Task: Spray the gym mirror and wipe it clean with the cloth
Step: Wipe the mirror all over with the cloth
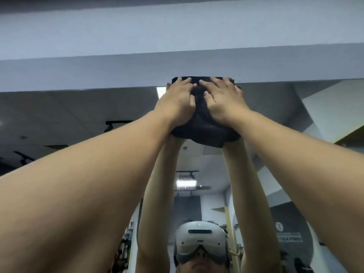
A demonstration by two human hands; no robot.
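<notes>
Left hand (178, 99): fingers spread and extended, palm flat on dark, soft, creased fabric cloth (203, 123), pressing it against large frameless wall mirror (59, 119). Right hand (224, 100): same posture, fingers splayed and straight, palm down on the cloth just beside the left hand, fingertips of both nearly meeting at centre. Neither hand curled round the fabric; contact by flat pressure only.

Cloth located at the very top of the mirror, upper edge overlapping the glass's top border onto pale painted wall beam (177, 69). Folded or bunched into a roughly rectangular pad; upper edge straight and horizontal, lower edge rounded and sagging below the wrists. Long axis hard to fix, most of the pad being covered by the hands. Texture matte, wrinkled between the hands.

Mirror surface smooth and glossy, top edge running horizontally across the view. Reflected in the glass: both raised forearms, white moulded-plastic headset (201, 241) with dark visor band, grey ceiling panels, black track spotlight (110, 126), lit rectangular ceiling lamp (186, 183).

Spray bottle: not seen.
</notes>
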